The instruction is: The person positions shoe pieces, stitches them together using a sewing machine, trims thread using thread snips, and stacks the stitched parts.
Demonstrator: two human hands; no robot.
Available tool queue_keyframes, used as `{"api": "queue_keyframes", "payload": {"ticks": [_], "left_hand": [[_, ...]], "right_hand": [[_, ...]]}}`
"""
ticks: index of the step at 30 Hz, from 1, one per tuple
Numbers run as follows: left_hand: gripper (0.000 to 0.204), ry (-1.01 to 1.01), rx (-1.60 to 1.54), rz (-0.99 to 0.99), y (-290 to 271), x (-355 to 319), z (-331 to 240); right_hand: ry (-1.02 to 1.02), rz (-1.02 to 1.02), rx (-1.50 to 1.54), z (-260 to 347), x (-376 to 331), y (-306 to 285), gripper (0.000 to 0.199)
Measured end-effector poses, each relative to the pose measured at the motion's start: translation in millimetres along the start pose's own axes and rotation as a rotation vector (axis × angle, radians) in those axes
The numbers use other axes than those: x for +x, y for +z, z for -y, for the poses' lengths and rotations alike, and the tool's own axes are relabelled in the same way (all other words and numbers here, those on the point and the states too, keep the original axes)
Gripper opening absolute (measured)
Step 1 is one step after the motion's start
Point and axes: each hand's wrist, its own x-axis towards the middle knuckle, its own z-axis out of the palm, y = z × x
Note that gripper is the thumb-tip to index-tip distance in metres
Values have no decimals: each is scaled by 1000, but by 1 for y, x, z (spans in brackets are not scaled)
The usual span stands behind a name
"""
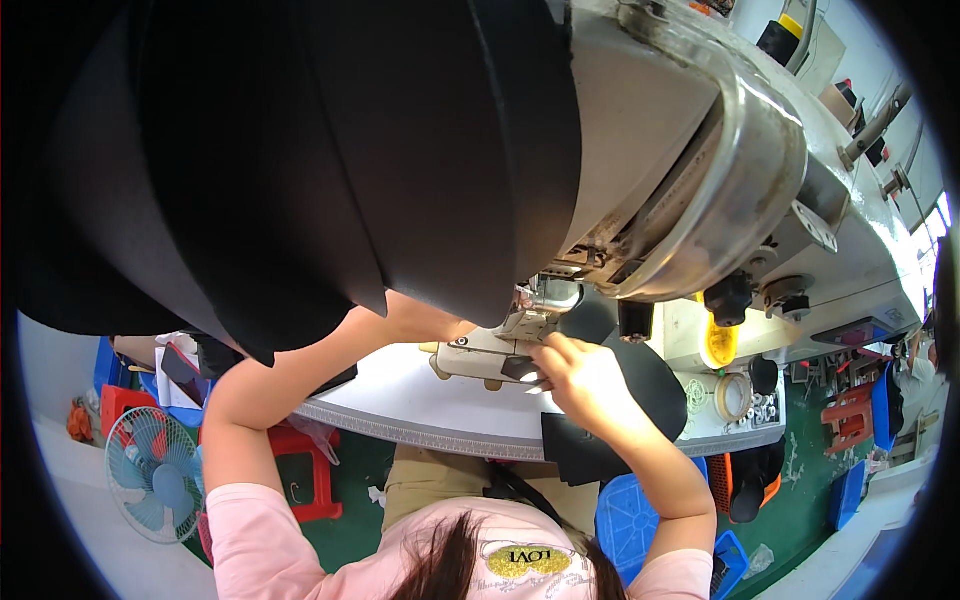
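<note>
A pale sewing machine (640, 130) fills the upper right, its metal needle and foot area (535, 308) low in the middle. Large black sheet-like pieces (430, 150) hang in front of it at the upper left. Behind their lower edge reaches my left hand (425, 318), its fingers mostly hidden. Just below the needle area, my right hand (580, 375) is closed, thumb and fingers pressed together. At its fingertips shows a small dark thing with bright edges, too small to name. More black pieces (650, 385) lie beside and under my right wrist.
A white table (400, 395) has a ruler-marked curved front edge. On its right lie a tape roll (734, 397) and small metal parts (766, 408). A fan (160, 480) and red stool (305, 480) stand left; a blue stool (630, 515) and orange basket (722, 480) are right.
</note>
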Motion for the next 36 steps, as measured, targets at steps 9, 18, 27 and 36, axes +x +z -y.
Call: {"api": "queue_keyframes", "payload": {"ticks": [9,18,27,36], "left_hand": [[38,-725,-1045,423,-54,8,10],[48,-764,-853,198,2,19,7],[44,-785,-543,35,7,3,12],[40,-771,-395,-10,10,-6,14]], "right_hand": [[141,-285,170,-13,20,-23,28],[82,-343,39,-20,21,2,32],[-100,-311,-202,-16,-2,8,67],[-41,-316,-199,-9,-3,7,69]]}}
